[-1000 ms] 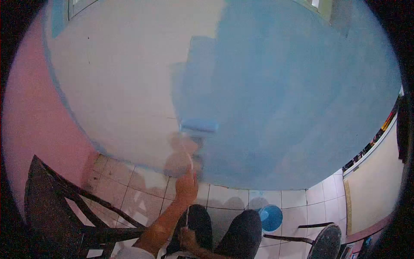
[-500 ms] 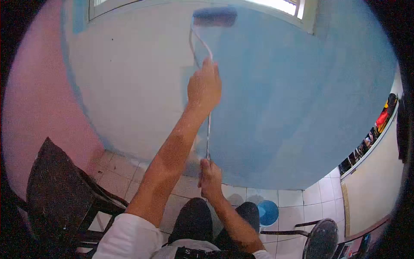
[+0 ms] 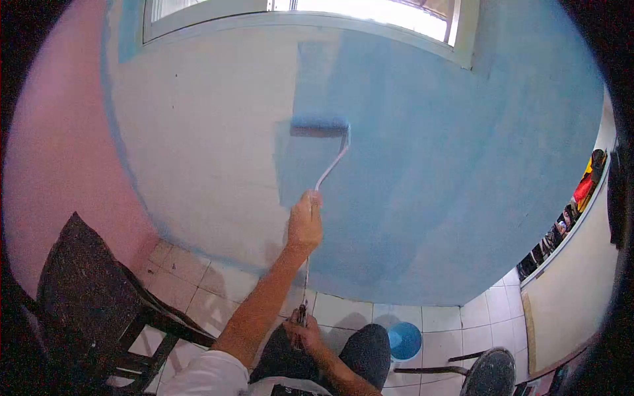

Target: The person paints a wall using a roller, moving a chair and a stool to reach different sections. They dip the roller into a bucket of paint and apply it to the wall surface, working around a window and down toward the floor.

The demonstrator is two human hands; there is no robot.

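Observation:
A paint roller with a blue-stained cover rests against the partly blue wall, near the line where blue meets off-white. Its bent wire frame shows to the right of the cover. My left hand is closed around the upper part of the roller's thin pole, just below the wire frame. Lower down, in front of my knees, my right hand is wrapped around the pole's bottom end. Blur softens the fingers of both hands.
Above is a window with a pale frame. A blue bucket stands on the tiled floor right of my knees, near a round dark stool. A dark chair is at left beside the pink wall. Items fill a shelf at right.
The roller has come down the wall from just under the window, and both hands have moved down with it. The wire frame now bends on the right of the cover instead of the left.

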